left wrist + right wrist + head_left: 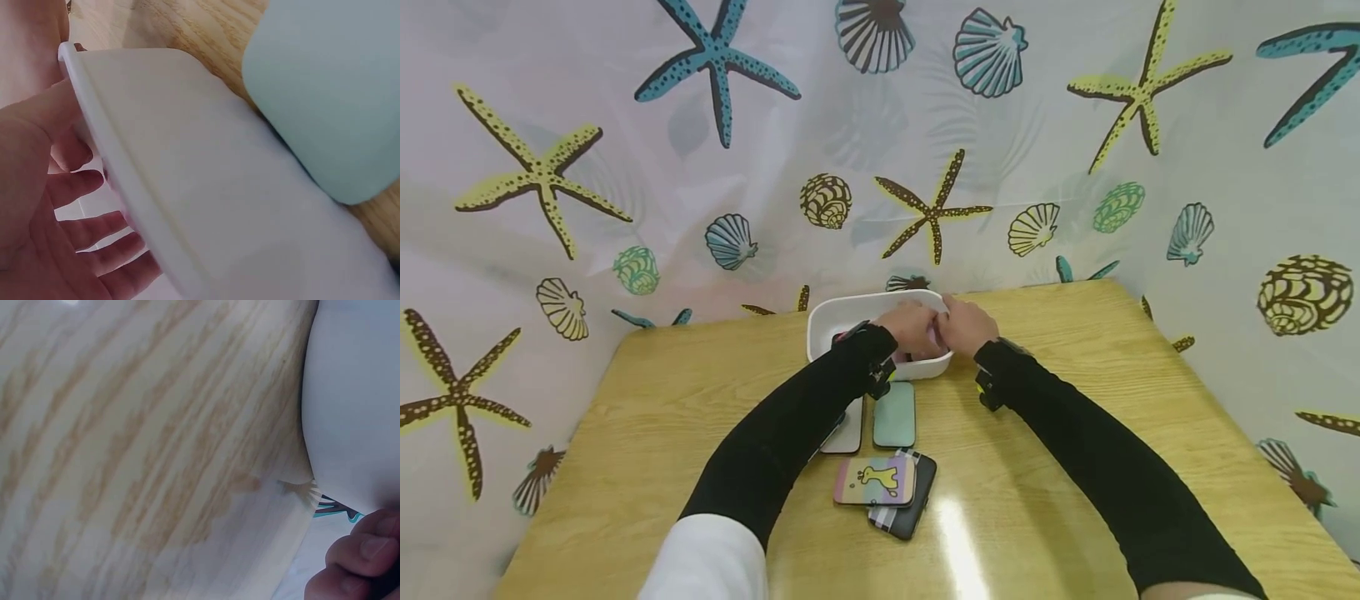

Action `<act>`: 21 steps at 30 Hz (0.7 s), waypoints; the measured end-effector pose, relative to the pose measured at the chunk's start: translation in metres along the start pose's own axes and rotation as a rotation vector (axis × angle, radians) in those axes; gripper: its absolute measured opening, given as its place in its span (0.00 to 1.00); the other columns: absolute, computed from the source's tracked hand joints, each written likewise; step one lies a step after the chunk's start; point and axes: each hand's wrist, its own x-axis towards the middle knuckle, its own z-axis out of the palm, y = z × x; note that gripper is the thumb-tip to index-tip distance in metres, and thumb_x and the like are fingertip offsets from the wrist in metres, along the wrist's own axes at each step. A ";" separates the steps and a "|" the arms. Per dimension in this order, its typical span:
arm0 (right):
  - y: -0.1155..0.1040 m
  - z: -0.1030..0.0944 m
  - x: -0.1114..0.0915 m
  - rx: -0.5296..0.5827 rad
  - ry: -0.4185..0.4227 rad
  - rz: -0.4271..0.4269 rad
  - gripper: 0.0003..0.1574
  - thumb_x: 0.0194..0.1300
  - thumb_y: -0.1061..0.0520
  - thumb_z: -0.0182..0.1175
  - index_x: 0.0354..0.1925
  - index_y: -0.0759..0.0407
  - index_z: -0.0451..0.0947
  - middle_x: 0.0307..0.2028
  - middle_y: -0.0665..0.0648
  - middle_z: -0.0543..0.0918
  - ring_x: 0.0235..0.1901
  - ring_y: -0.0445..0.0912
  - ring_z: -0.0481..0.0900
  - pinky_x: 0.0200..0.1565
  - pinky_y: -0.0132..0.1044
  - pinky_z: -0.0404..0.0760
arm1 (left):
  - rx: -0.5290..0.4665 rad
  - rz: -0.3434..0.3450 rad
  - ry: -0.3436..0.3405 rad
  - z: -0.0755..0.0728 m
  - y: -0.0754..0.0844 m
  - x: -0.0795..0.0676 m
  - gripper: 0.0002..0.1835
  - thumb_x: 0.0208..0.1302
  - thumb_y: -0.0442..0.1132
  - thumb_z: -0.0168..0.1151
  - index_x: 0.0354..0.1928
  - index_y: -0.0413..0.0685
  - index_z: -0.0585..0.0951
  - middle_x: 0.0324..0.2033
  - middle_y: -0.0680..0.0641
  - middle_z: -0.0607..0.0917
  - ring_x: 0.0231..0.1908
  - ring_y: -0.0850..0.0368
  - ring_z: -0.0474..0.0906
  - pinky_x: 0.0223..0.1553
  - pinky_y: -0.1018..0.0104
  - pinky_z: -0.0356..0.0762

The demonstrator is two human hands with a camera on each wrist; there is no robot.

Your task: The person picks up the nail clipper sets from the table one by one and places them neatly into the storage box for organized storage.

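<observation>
We see a white bin point(925, 368) at the far middle of the bench point(1060, 333), probably light, stiff and smooth, best taken by its rim. The left hand point(912, 327) reaches inside, fingers loosely spread; the right hand point(967, 325), at the right end, curls its fingers round a dark object point(387, 586), mostly hidden. Nearer us lie a pale green case point(895, 417) and a giraffe case point(880, 482) overlapping a dark checkered case point(917, 500).

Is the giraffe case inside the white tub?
No, the giraffe case lies outside the tub, partly on top of a black case on the table.
</observation>
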 end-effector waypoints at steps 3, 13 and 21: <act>0.000 -0.001 0.001 0.007 0.001 0.002 0.28 0.77 0.48 0.42 0.67 0.58 0.69 0.45 0.65 0.82 0.39 0.56 0.78 0.38 0.50 0.77 | 0.045 0.017 0.029 -0.004 0.001 -0.008 0.25 0.59 0.59 0.68 0.52 0.52 0.80 0.51 0.47 0.81 0.53 0.51 0.72 0.55 0.59 0.73; 0.002 -0.004 0.004 0.008 -0.043 0.028 0.33 0.77 0.49 0.40 0.75 0.58 0.61 0.49 0.65 0.82 0.39 0.55 0.78 0.35 0.45 0.74 | 0.077 0.029 0.041 -0.032 -0.001 -0.066 0.33 0.68 0.56 0.63 0.69 0.49 0.74 0.61 0.45 0.78 0.59 0.51 0.72 0.60 0.57 0.74; -0.002 -0.002 0.002 0.026 -0.054 0.027 0.33 0.77 0.49 0.41 0.75 0.57 0.61 0.54 0.64 0.81 0.43 0.56 0.78 0.39 0.47 0.75 | 0.052 0.122 0.072 -0.042 -0.015 -0.124 0.28 0.69 0.53 0.63 0.66 0.49 0.77 0.62 0.43 0.78 0.63 0.49 0.72 0.61 0.56 0.73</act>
